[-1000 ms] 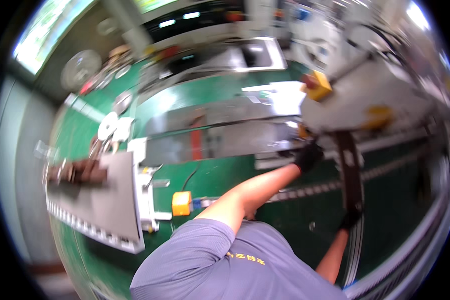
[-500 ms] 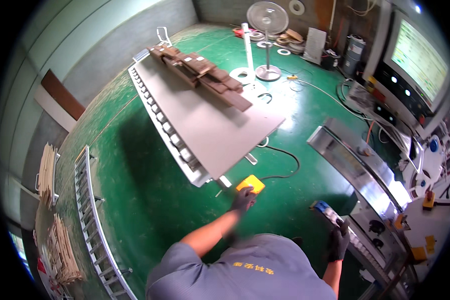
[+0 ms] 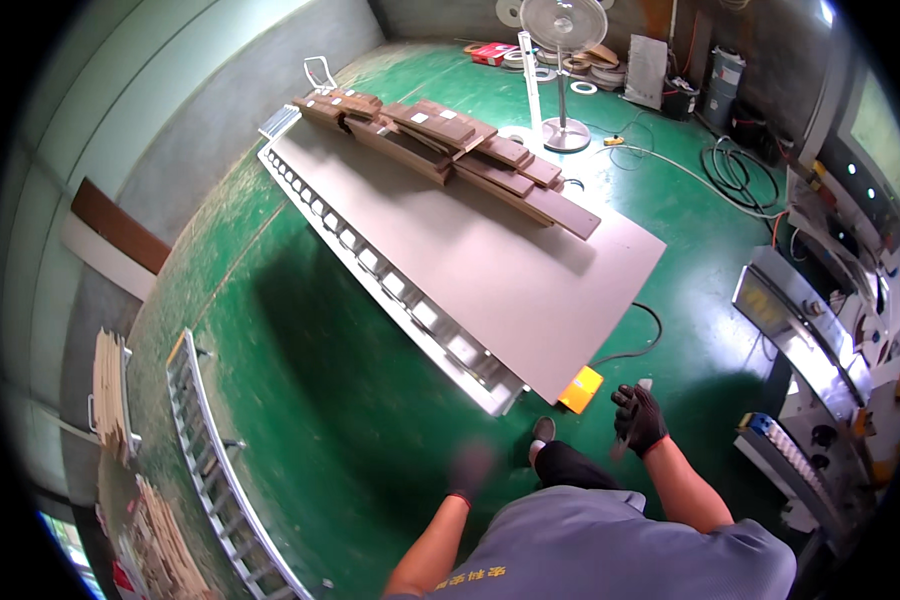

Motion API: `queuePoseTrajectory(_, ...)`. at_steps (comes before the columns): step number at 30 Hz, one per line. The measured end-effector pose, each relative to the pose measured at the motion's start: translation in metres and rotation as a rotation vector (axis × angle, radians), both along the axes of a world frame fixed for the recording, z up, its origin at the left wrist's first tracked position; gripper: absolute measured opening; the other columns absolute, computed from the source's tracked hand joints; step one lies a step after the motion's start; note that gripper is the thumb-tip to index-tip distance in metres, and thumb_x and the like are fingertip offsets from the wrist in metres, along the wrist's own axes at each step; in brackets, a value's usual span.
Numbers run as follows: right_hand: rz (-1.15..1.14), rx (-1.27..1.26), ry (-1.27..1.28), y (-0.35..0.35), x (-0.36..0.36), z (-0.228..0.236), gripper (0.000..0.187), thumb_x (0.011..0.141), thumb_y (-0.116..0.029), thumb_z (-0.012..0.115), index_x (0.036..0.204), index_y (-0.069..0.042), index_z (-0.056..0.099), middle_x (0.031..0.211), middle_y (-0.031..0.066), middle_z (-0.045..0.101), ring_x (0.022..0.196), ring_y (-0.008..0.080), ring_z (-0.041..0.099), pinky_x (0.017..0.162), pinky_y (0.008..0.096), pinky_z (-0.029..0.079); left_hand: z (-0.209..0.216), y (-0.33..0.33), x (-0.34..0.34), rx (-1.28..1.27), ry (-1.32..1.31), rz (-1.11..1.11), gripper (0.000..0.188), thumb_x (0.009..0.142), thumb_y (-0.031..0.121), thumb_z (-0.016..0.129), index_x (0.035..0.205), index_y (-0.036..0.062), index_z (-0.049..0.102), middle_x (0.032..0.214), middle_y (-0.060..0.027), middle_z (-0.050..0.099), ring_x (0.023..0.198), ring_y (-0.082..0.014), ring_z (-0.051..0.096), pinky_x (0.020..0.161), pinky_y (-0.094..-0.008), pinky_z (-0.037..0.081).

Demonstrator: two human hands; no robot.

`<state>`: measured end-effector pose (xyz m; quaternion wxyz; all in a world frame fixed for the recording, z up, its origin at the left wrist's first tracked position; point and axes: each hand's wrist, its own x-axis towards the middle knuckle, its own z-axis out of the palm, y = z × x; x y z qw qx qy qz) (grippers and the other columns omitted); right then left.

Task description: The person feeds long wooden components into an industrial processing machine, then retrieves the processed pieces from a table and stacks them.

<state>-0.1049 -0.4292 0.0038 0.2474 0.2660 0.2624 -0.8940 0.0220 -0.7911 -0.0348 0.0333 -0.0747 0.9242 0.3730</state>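
Observation:
My right hand [image 3: 640, 418], in a dark glove with a red cuff, is raised over the floor to the right of my foot. Its fingers are closed around a thin grey strip [image 3: 645, 384], one end of which sticks out above the fingers; its exact kind is unclear. My left hand [image 3: 471, 470], also gloved, hangs over the green floor and is smeared by motion, so its fingers do not show. Ahead lies a large pale board [image 3: 530, 290] on a roller conveyor [image 3: 395, 285]. A yellow box with a black cable [image 3: 580, 389] sits on the floor by the board's near corner.
Brown wooden planks [image 3: 450, 150] are stacked along the board's far side. A roller rail [image 3: 215, 465] stands at left, near bundled strips [image 3: 112, 390]. To the right is a machine with a metal guard [image 3: 805, 320]. Behind stand a fan [image 3: 565, 85] and coiled hoses [image 3: 740, 180].
My view has swung right and closer to the board. My right hand has left the machine's side and is now in front of me; my left hand has moved away from the yellow box.

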Motion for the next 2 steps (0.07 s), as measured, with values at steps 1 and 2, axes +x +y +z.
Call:
queuePoseTrajectory(1, -0.021, 0.088, -0.015, -0.020, -0.017, -0.011, 0.025, 0.096, -0.036, 0.056, 0.107, -0.014, 0.054, 0.093, 0.0047, 0.064, 0.056, 0.0119, 0.049, 0.049, 0.0260, 0.039, 0.003, -0.018, -0.013, 0.009, -0.082, 0.037, 0.026, 0.096, 0.029, 0.053, 0.095, 0.0078, 0.067, 0.100, -0.0182, 0.065, 0.092, -0.0329, 0.062, 0.082, -0.0453, 0.049)
queuePoseTrajectory(2, -0.014, 0.051, -0.001, -0.041, -0.038, -0.023, 0.032, 0.095, -0.039, 0.057, 0.113, -0.013, 0.052, 0.096, 0.0051, 0.064, 0.058, 0.0120, 0.050, 0.050, 0.0272, 0.041, 0.004, -0.036, -0.028, -0.089, -0.044, 0.036, 0.028, 0.094, 0.033, 0.056, 0.098, 0.0080, 0.068, 0.105, -0.0184, 0.066, 0.096, -0.0328, 0.063, 0.084, -0.0462, 0.050)
